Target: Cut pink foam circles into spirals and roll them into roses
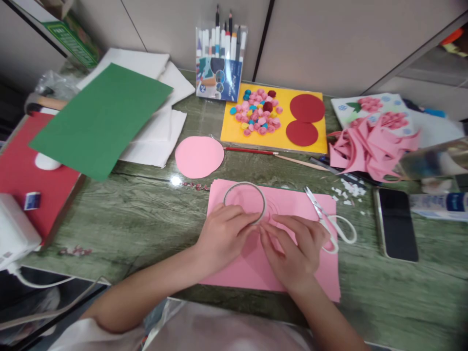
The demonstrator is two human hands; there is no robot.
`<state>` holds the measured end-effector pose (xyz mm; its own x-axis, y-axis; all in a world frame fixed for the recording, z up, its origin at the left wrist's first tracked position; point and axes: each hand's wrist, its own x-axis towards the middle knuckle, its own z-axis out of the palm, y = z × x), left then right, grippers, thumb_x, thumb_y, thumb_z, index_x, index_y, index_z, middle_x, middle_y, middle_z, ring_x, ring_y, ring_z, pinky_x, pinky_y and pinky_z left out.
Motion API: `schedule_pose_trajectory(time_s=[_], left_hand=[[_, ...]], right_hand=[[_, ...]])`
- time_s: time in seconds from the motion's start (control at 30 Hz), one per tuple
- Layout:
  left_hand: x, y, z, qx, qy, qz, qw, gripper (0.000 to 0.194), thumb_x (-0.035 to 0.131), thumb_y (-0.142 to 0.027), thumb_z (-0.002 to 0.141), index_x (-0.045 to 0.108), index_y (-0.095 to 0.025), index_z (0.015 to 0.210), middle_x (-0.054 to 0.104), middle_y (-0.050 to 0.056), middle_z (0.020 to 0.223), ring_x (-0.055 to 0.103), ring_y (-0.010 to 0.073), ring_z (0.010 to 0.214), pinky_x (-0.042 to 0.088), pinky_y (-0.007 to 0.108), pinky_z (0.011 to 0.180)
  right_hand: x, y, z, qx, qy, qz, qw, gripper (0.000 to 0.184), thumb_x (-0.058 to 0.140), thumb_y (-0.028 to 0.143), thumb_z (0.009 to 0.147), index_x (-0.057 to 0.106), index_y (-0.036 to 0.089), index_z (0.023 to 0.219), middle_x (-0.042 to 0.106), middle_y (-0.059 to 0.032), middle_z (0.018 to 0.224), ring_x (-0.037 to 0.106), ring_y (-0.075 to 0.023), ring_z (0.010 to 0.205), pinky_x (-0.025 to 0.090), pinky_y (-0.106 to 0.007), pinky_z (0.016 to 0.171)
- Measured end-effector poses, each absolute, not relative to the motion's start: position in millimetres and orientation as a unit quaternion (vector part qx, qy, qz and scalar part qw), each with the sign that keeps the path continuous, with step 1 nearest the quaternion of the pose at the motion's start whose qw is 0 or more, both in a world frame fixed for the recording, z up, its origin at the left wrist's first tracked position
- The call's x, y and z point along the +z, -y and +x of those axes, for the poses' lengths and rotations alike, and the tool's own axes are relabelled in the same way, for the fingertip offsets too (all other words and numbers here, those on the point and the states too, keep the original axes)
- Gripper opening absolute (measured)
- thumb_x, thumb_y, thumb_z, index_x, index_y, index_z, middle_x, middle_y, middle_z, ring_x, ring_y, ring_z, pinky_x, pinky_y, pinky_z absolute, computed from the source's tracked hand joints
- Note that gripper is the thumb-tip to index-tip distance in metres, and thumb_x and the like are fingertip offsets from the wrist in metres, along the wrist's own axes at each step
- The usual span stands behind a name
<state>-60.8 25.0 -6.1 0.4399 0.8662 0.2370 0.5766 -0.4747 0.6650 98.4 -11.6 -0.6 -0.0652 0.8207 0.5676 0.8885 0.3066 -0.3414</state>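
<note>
My left hand (pixel 224 234) is closed on a thin, pale roll of tape (pixel 263 197), held tilted over a stack of pink paper (pixel 234 270). My right hand (pixel 296 246) meets it at the roll's near edge, thumb and fingers pinched together; what lies between them is too small to make out. Faint curved pink strips or lines (pixel 272 207) show on the paper just right of the roll. White-handled scissors (pixel 331 222) rest on the stack's right side, beyond my right hand, blades pointing away.
Behind are a pink paper round (pixel 199 157), a yellow sheet (pixel 285 139) with rolled paper buds (pixel 258 114) and red circles (pixel 307 108), and a marker pack (pixel 219 73). Pink strips (pixel 373 146) and a phone (pixel 397 224) lie right; green card (pixel 106 117) and a white device (pixel 16 231) left.
</note>
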Motion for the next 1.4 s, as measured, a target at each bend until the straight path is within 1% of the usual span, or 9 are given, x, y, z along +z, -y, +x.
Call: schedule_pose_trajectory(time_s=[0.17,0.33,0.47,0.6,0.77,0.87,1.07,1.2,1.4], left_hand=[[-2,-19,-58,0.311,-0.423,0.829,0.191,0.019,0.052,-0.018,0.083,0.063,-0.019,0.098,0.061,0.0,0.067,0.052,0.0104,0.063,0.033,0.028,0.059],[7,-11,-53,0.347,-0.399,0.816,0.234,0.016,0.057,-0.019,0.08,0.064,-0.02,0.094,0.061,0.0,0.067,0.053,0.0103,0.063,0.036,0.026,0.06],[-4,-34,-70,0.313,-0.444,0.826,0.149,0.019,0.054,-0.016,0.081,0.065,-0.022,0.095,0.059,-0.002,0.061,0.053,0.011,0.06,0.035,0.027,0.061],[-19,-78,-106,0.197,-0.573,0.794,0.039,0.023,0.05,-0.023,0.083,0.063,-0.019,0.101,0.064,0.006,0.078,0.057,0.0195,0.075,0.037,0.032,0.068],[-14,-90,-116,0.143,-0.626,0.766,0.023,0.032,0.053,-0.024,0.08,0.057,-0.017,0.111,0.058,0.013,0.113,0.051,0.0299,0.101,0.036,0.04,0.078],[-3,-73,-96,0.241,-0.576,0.77,0.134,0.026,0.053,-0.025,0.081,0.061,-0.019,0.105,0.06,0.01,0.11,0.051,0.0263,0.104,0.035,0.042,0.087],[6,-44,-61,0.271,-0.39,0.489,0.732,0.016,0.057,-0.027,0.079,0.063,-0.018,0.091,0.067,0.007,0.093,0.062,0.0173,0.087,0.047,0.033,0.079],[0,-41,-58,0.275,-0.38,0.337,0.817,0.012,0.063,-0.024,0.074,0.066,-0.016,0.082,0.068,0.006,0.087,0.062,0.0173,0.088,0.045,0.034,0.085],[0,-48,-65,0.257,-0.392,0.322,0.823,0.007,0.066,-0.022,0.069,0.066,-0.015,0.07,0.068,0.003,0.073,0.061,0.0131,0.07,0.046,0.027,0.069]], right_hand=[[-3,12,94,0.024,0.69,-0.615,0.382,0.009,0.069,0.017,0.068,0.061,0.021,0.068,0.06,-0.0013,0.079,0.054,-0.0184,0.078,0.038,-0.038,0.076],[-10,-2,117,0.029,0.614,-0.68,0.4,0.006,0.066,0.019,0.069,0.061,0.02,0.068,0.057,-0.0028,0.081,0.052,-0.0199,0.081,0.039,-0.04,0.076],[-17,-11,146,0.232,0.511,-0.675,0.48,0.008,0.06,0.022,0.077,0.066,0.021,0.073,0.058,-0.0028,0.083,0.055,-0.0189,0.084,0.042,-0.037,0.075],[-22,-7,156,0.446,0.448,-0.579,0.515,0.016,0.053,0.022,0.082,0.067,0.025,0.089,0.058,-0.0045,0.099,0.056,-0.0195,0.093,0.045,-0.033,0.068],[-18,0,151,0.505,0.461,-0.543,0.488,0.022,0.048,0.018,0.084,0.065,0.026,0.095,0.055,-0.0058,0.106,0.056,-0.0189,0.092,0.048,-0.032,0.067],[-11,3,145,0.509,0.505,-0.521,0.463,0.025,0.05,0.018,0.082,0.063,0.026,0.102,0.052,-0.0068,0.106,0.055,-0.0184,0.089,0.048,-0.033,0.069],[1,10,124,0.517,0.602,-0.478,0.377,0.042,0.047,0.014,0.084,0.051,0.03,0.123,0.048,-0.0075,0.109,0.051,-0.0197,0.101,0.048,-0.039,0.083],[-2,13,118,0.431,0.677,-0.497,0.33,0.049,0.043,0.011,0.083,0.045,0.03,0.128,0.046,-0.0087,0.117,0.048,-0.0213,0.109,0.046,-0.042,0.088],[-7,9,129,0.228,0.8,-0.485,0.27,0.058,0.05,0.004,0.073,0.048,0.03,0.125,0.046,-0.0083,0.12,0.049,-0.0243,0.104,0.044,-0.044,0.083]])
